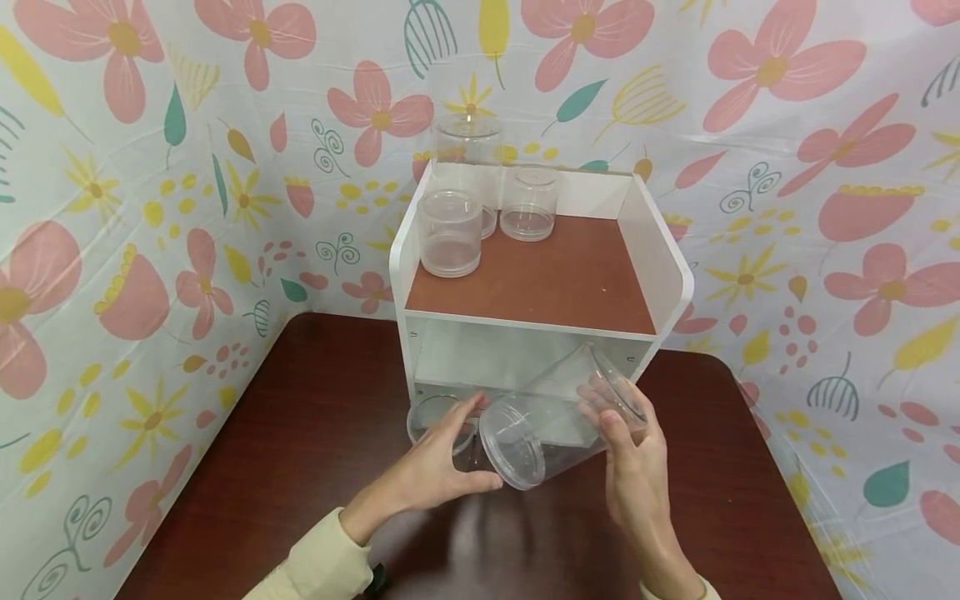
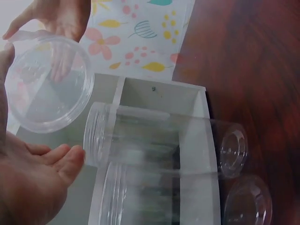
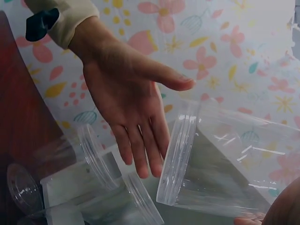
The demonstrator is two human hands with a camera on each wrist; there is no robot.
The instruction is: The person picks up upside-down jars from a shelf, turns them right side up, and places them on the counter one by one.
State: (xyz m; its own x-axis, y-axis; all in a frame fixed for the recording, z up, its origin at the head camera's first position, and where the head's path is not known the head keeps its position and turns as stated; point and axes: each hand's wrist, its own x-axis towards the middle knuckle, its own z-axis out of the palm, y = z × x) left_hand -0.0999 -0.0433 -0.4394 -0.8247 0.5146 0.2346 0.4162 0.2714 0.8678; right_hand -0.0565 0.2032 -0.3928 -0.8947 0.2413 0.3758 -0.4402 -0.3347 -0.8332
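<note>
A large clear plastic jar with a flat clear screw lid [image 1: 551, 417] is held tilted above the dark reddish-brown table [image 1: 262, 467], just in front of the lower opening of the small white two-tier shelf with a brown top board [image 1: 536, 279], its lidded end pointing toward the person. The right hand [image 1: 630, 454] grasps it, fingers curled round the jar's far end and side. The left hand [image 1: 442, 462] is released, fingers straight and spread, palm facing the lid and thumb just under its rim; the right wrist view shows the open palm beside the lid, though whether it touches cannot be told. A cream sleeve [image 1: 318, 558] covers the left forearm.

Two more clear plastic jars [image 2: 159, 140] lie on their sides in the shelf's lower compartment, ends toward the hands. On the brown top board stand three clear lidded jars: one at the front left [image 1: 450, 232], a shorter one behind [image 1: 529, 202], and a tall one at the back left corner [image 1: 467, 154]. A floral cloth of pink and yellow flowers [image 1: 135, 208] surrounds the table
</note>
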